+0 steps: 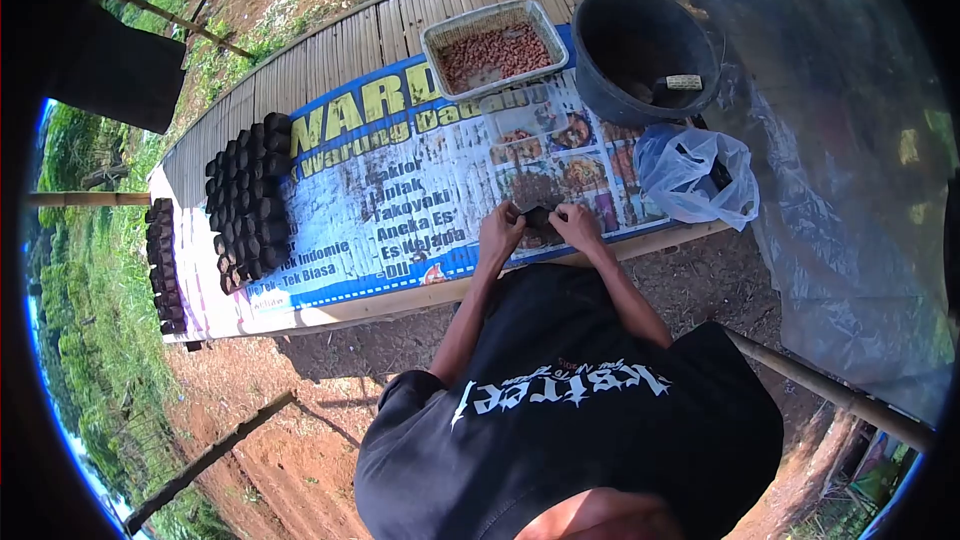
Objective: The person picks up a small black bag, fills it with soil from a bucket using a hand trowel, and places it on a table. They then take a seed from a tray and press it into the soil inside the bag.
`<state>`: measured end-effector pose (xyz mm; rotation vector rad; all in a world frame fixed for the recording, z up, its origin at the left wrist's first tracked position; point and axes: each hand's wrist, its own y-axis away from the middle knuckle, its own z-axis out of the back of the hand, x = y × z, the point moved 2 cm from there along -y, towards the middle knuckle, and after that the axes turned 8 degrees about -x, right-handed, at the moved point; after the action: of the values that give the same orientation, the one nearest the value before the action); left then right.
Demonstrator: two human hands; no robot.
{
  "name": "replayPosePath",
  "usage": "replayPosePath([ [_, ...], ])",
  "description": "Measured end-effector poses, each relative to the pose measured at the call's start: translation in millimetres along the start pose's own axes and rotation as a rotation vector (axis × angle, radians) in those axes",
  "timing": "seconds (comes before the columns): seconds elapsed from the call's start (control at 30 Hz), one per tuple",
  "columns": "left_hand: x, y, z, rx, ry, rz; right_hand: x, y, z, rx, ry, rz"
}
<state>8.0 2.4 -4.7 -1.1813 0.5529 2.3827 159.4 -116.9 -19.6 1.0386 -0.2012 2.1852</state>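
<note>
fingers (514, 213) of the l hand (502, 232) & r hand (577, 227) pinch a small black bag (538, 217), one hand on each side of its top. the bag is at the near edge of the worktop (350, 40), over a big sign (340, 210) w/ words & food pics. past the hands is a tray (490, 88) w/ red-brown bits (500, 55) in it. a big black tub (592, 65) sits just r of the tray. a see-thru bag (665, 190) lies nr the tub, w/ s/thing dark inside. off to the l are lots of dark pots (250, 200) in rows, & a thin row (163, 265) of more by the l end.
</note>
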Motion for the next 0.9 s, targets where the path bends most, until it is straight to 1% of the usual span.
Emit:
replayPosePath([
  [0.1,-4,5,8,-0.001,0.049,0.069,-3,4,5,0.012,-0.161,-0.032],
  [0.2,8,9,8,-0.075,0.066,0.071,-24,7,-6,-0.106,-0.284,-0.059],
  [0.23,18,9,6,-0.017,0.012,0.064,-31,9,-9,-0.089,-0.256,0.031],
  [0.27,25,10,1,-0.003,0.003,0.030,-38,12,-12,-0.068,-0.183,0.069],
  [0.33,36,13,-9,0.024,-0.013,-0.035,-28,20,-6,-0.024,-0.037,0.145],
  [0.37,40,13,-13,0.025,-0.010,-0.089,-29,19,-11,0.007,-0.055,0.144],
  [0.43,41,12,-18,0.023,-0.006,-0.198,-19,19,-12,-0.016,-0.110,0.215],
  [0.47,42,11,-21,0.015,-0.022,-0.204,-14,18,-12,-0.028,-0.138,0.250],
  [0.5,40,11,-22,0.008,-0.039,-0.209,-14,15,-14,-0.013,-0.142,0.237],
  [0.53,38,11,-23,0.001,-0.054,-0.212,-14,13,-15,0.003,-0.144,0.222],
  [0.63,36,8,-27,0.017,-0.042,-0.128,-17,7,-20,0.040,-0.162,0.198],
  [0.73,37,8,-32,-0.057,-0.109,-0.168,-20,0,-17,0.039,-0.181,0.228],
  [0.77,41,10,-34,-0.059,-0.083,-0.150,-21,1,-17,0.039,-0.190,0.240],
  [0.9,14,23,-25,-0.101,0.023,-0.095,-15,-2,2,0.057,-0.196,0.255],
])
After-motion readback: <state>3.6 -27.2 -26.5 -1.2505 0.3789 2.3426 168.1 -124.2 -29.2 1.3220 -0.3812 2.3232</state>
